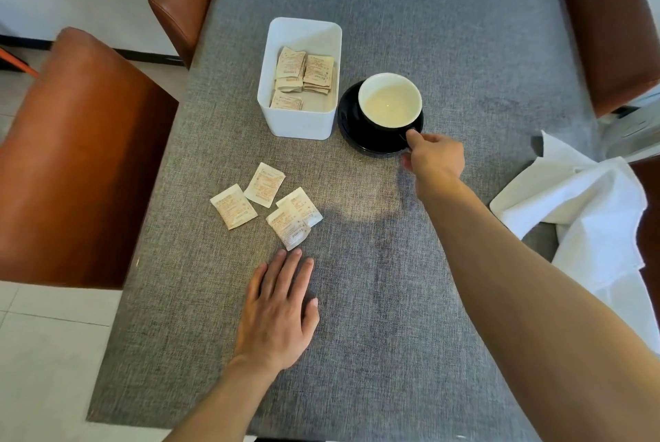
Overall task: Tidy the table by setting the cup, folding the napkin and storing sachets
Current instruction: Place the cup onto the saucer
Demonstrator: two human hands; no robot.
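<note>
A black cup (390,102) with a cream inside stands upright on a black saucer (351,131) mid-table. My right hand (434,156) reaches to its near right side, fingers pinched on the cup's handle. A white box (299,120) left of the saucer holds several sachets. Several more sachets (266,204) lie loose on the cloth nearer me. My left hand (276,309) rests flat on the table just below them, fingers spread, holding nothing. A crumpled white napkin (585,209) lies at the table's right edge.
The grey cloth-covered table (375,298) is ringed by brown leather chairs: two on the left (75,163) and one at the far right (610,23). The napkin hangs partly over the right edge.
</note>
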